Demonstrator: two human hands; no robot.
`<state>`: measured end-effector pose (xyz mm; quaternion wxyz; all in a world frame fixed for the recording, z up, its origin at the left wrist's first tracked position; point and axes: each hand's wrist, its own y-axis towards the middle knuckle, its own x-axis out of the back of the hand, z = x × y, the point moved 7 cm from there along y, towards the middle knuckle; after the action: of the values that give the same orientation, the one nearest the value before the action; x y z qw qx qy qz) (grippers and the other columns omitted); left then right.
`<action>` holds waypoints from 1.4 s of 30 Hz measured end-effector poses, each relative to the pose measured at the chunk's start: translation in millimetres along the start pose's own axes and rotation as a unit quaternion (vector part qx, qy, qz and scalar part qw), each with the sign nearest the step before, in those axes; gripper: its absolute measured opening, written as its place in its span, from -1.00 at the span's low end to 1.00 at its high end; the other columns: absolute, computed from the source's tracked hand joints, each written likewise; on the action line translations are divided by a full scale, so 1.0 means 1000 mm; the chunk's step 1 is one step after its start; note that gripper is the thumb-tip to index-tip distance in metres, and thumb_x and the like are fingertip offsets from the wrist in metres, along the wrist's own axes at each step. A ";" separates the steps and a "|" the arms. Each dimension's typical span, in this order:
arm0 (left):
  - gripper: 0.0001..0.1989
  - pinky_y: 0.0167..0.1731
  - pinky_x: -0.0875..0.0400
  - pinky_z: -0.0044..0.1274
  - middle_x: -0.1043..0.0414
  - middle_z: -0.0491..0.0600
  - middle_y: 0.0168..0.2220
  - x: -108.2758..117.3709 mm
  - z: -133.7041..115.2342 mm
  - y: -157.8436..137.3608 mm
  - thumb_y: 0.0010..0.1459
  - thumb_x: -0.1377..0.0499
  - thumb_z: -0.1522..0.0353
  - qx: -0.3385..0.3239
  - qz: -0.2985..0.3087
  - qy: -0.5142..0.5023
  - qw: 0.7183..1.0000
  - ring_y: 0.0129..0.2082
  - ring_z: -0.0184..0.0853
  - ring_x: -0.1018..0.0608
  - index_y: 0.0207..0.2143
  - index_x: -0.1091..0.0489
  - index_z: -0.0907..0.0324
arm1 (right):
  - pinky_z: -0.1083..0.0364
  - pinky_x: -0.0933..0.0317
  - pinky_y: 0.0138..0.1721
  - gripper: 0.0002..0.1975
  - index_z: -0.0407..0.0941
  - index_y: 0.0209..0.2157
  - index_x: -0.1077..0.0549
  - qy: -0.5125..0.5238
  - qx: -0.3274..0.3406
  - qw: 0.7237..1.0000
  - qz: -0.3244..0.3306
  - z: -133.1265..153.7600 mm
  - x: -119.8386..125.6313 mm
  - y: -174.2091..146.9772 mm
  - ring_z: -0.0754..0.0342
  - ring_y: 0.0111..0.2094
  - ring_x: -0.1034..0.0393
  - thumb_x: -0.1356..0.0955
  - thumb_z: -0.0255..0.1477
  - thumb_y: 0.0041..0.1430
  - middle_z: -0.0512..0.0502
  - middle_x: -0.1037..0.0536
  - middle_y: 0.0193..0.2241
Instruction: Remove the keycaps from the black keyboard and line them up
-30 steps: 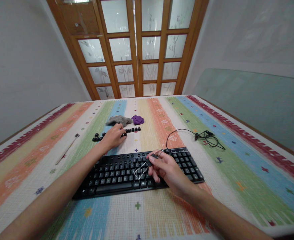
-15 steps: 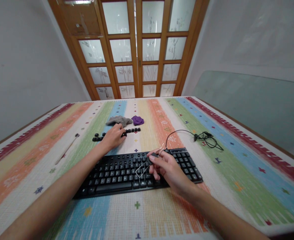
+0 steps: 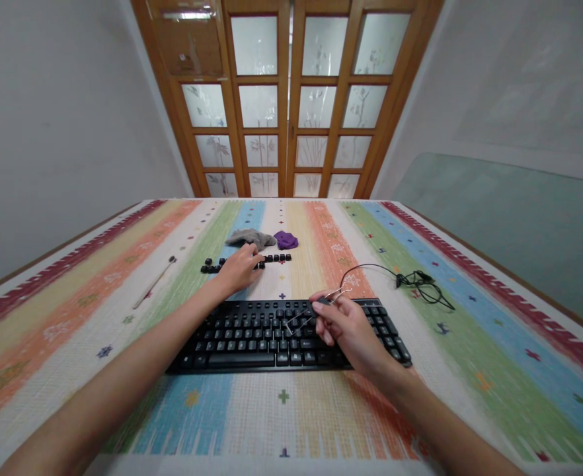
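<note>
We see the left hand [image 3: 242, 270] at the far row of small black plastic keycaps [image 3: 276, 258], fingers bent and close together; can't tell if they grip a cap. Right hand [image 3: 346, 325] pinches a dark-handled tool with thin silver wire loops [image 3: 323, 301], over the right half of the black rectangular plastic keyboard [image 3: 242, 344], which lies near us on the striped multicoloured cloth [image 3: 256, 416]. Far side: crumpled grey cloth [image 3: 249, 238] beside crumpled purple cloth [image 3: 286, 240]. Left: slim pale-handled brush [image 3: 154, 284]. Right: bunched black cable [image 3: 423, 285]
</note>
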<state>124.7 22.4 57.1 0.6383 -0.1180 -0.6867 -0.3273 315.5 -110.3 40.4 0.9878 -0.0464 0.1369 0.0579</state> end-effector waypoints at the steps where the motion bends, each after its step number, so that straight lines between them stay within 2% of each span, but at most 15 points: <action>1: -0.81 -0.11 -0.37 -0.33 -0.33 0.10 -0.15 -0.002 0.000 0.002 0.16 -0.16 0.44 -0.001 0.001 -0.005 1.000 -0.10 -0.13 -0.39 -0.16 -0.48 0.22 | 0.21 0.03 -0.67 -0.64 -0.16 -0.26 -0.41 -0.001 -0.001 1.000 -0.001 -0.001 0.000 0.000 0.24 -0.73 -0.18 -0.48 -0.22 0.01 0.08 -0.43 -0.69; 10: -0.82 -0.11 -0.36 -0.34 -0.30 0.10 -0.16 -0.010 -0.001 0.010 0.19 -0.14 0.44 -0.033 0.001 -0.001 0.999 -0.11 -0.15 -0.38 -0.23 -0.53 0.22 | 0.21 0.02 -0.65 -0.66 -0.15 -0.26 -0.40 -0.033 0.008 0.999 0.001 -0.004 0.003 0.002 0.24 -0.73 -0.18 -0.45 -0.21 0.04 0.08 -0.45 -0.67; 19: -0.83 -0.10 -0.37 -0.33 -0.31 0.11 -0.16 -0.011 0.000 0.009 0.18 -0.12 0.45 -0.029 -0.003 0.006 1.000 -0.11 -0.14 -0.38 -0.26 -0.53 0.23 | 0.22 -0.02 -0.67 -0.67 -0.16 -0.27 -0.40 -0.081 0.022 0.996 0.026 0.000 -0.003 -0.002 0.23 -0.74 -0.19 -0.42 -0.21 0.05 0.09 -0.43 -0.68; 31: -0.78 -0.11 -0.38 -0.34 -0.33 0.10 -0.16 -0.013 -0.001 0.005 0.18 -0.08 0.48 -0.040 -0.016 0.025 0.999 -0.14 -0.17 -0.39 -0.16 -0.47 0.23 | 0.22 -0.04 -0.67 -0.67 -0.16 -0.27 -0.40 -0.092 0.027 0.995 0.029 0.001 -0.004 -0.002 0.24 -0.74 -0.20 -0.41 -0.20 0.05 0.10 -0.43 -0.69; 37: -0.75 -0.12 -0.40 -0.33 -0.33 0.08 -0.15 -0.005 0.005 -0.002 0.14 -0.13 0.45 -0.015 -0.030 -0.010 0.999 -0.11 -0.15 -0.39 -0.10 -0.43 0.19 | 0.22 -0.11 -0.68 -0.64 -0.16 -0.26 -0.38 -0.079 0.027 0.996 0.032 0.001 -0.001 0.000 0.22 -0.72 -0.26 -0.44 -0.19 0.04 0.07 -0.46 -0.66; 42: -0.78 -0.02 -0.39 -0.30 -0.34 0.06 -0.15 0.008 -0.006 -0.024 0.17 -0.16 0.38 0.002 -0.048 -0.125 0.991 -0.10 -0.17 -0.44 -0.11 -0.42 0.20 | 0.18 -0.26 -0.63 -0.57 -0.16 -0.21 -0.39 -0.068 0.041 0.997 0.022 0.007 0.007 0.005 0.16 -0.63 -0.38 -0.46 -0.14 0.02 -0.02 -0.54 -0.55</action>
<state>114.7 -1.4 57.6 0.5314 -0.1235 -0.7664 -0.3391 323.9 -103.9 44.9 0.9944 0.0012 0.0724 0.0772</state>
